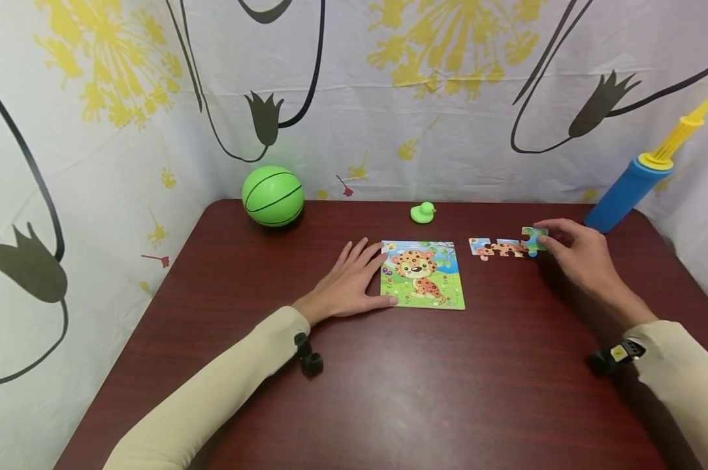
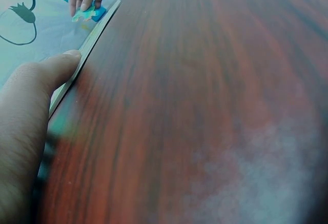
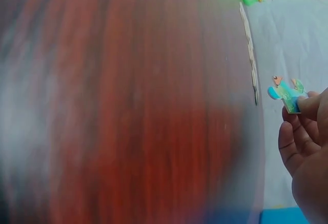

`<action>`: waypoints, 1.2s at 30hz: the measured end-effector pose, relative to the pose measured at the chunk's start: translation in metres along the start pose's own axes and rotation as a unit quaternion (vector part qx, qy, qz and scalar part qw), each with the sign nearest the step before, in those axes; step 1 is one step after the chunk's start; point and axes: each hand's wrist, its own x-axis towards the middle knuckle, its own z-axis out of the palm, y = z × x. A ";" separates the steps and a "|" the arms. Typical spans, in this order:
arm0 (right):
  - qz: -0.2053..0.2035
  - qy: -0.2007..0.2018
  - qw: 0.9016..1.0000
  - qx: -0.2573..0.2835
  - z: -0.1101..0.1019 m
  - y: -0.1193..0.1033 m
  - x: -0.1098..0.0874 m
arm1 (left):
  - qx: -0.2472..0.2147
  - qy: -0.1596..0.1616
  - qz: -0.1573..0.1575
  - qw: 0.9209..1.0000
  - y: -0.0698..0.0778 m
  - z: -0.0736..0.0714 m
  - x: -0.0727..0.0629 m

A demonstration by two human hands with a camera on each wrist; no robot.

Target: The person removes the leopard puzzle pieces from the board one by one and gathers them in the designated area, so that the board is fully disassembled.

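Right grip [image 1: 580, 254] pinching a piece [image 1: 532, 241] beside other pieces [image 1: 509, 247], left grip [image 1: 349, 282] spread, touching the board [image 1: 421, 275], duck [image 1: 422, 213] behind, ball [image 1: 273, 196] back left, pump [image 1: 630, 192] close behind the right grip

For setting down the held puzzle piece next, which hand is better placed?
Probably the right hand: it pinches the puzzle piece, close to the other pieces, while the left hand lies farther off, its thumb on the puzzle board.

No text, label, brand, number or sign can be read in any view. The yellow patch [image 1: 618, 353] on the wristband [image 1: 634, 348], lower right of the head view, is too small to make out.
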 end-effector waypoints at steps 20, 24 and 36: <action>0.063 -0.081 0.993 -0.055 -0.018 0.022 -0.001 | 0.004 -0.004 -0.003 1.000 0.002 -0.002 -0.001; 0.058 -0.089 0.992 -0.070 -0.017 0.026 0.000 | 0.005 -0.004 -0.002 1.000 0.002 -0.002 0.000; 0.017 -0.118 0.989 -0.092 -0.013 0.026 0.004 | 0.000 -0.004 -0.002 1.000 0.002 -0.002 0.000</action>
